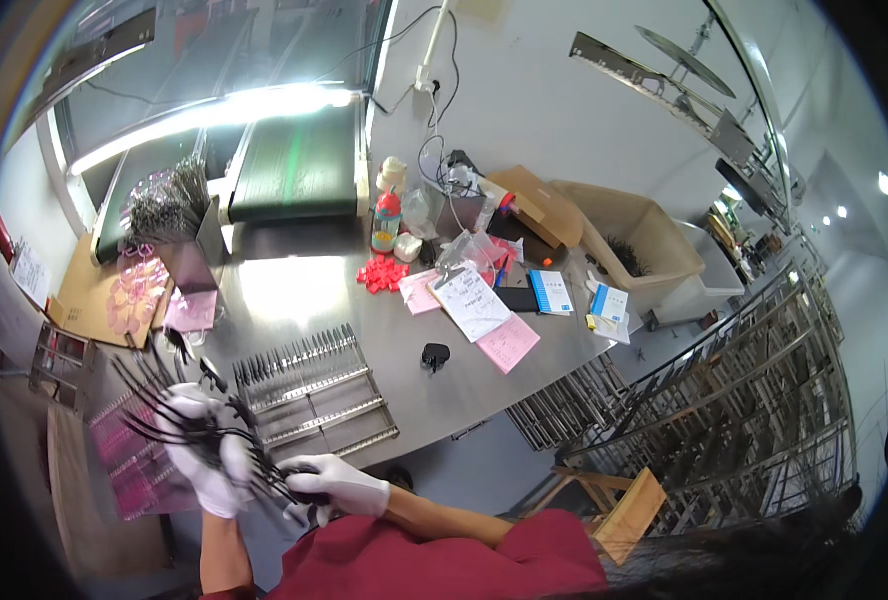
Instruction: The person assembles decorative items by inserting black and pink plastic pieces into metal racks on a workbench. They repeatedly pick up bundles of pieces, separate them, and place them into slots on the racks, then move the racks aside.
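Observation:
My left hand [204, 440], in a white glove, is closed around a fanned bunch of black cutlery [169, 400], some pieces with spoon-like rounded ends. Motion blurs the bunch, so not every piece's kind shows. My right hand [339, 485], also gloved in white, has its fingers curled at the lower end of this bunch, by a dark rounded end. Just beyond both hands, a metal rack [329, 415] lies on the steel table [404, 390]. Along its far side stands a row of slim dark cutlery pieces [299, 357].
A pinkish slotted rack [134, 465] is left of my hands. Upright metal cutlery fills a steel bin [194, 250] near a green conveyor belt [294, 170]. A clipboard [472, 303], red pieces [382, 274] and a bottle [386, 222] are on the table. Metal racks [714, 400] stand right.

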`<state>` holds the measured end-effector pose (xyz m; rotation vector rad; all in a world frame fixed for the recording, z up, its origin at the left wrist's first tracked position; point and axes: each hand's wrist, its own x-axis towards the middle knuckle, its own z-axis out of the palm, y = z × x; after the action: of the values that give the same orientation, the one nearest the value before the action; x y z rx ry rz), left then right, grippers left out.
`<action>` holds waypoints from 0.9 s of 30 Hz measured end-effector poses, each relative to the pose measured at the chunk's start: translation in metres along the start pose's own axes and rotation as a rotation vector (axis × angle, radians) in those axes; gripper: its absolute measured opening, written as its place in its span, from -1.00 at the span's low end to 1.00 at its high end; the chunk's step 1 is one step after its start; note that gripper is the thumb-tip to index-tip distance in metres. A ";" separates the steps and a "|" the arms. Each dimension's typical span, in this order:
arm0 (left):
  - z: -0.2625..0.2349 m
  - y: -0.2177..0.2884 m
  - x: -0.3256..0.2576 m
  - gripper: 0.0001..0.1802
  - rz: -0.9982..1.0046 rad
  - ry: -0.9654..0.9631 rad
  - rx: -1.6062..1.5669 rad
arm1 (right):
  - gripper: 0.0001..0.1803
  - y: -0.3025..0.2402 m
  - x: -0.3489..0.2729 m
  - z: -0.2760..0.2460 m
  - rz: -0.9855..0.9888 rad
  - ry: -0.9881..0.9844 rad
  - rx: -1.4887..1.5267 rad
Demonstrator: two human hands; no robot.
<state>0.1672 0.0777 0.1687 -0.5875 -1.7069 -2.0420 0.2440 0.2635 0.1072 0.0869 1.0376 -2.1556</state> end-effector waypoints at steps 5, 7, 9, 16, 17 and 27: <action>0.023 0.010 0.013 -0.67 -0.165 -0.375 0.424 | -0.66 0.022 0.014 -0.011 -0.601 0.136 -1.425; -0.009 -0.011 0.013 -0.69 -0.281 -0.097 0.112 | -0.55 0.009 0.004 -0.016 -0.807 0.133 -1.364; -0.012 -0.002 0.003 -0.83 -0.247 0.125 -0.255 | -0.53 -0.007 -0.001 -0.018 -0.328 0.127 -0.826; 0.015 -0.011 -0.010 -0.64 -0.354 -0.215 0.301 | -0.64 0.013 0.017 -0.010 -0.399 0.252 -1.602; -0.002 -0.012 -0.007 -0.64 -0.441 -0.152 0.121 | -0.59 0.002 0.006 -0.009 -0.470 0.187 -1.536; 0.001 0.010 -0.029 -0.56 -0.436 -0.034 0.102 | -0.51 -0.005 0.051 -0.021 -0.615 0.128 -1.400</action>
<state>0.1966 0.0786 0.1611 -0.2292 -2.0907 -2.2158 0.1984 0.2511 0.0786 -0.8356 2.6302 -1.3815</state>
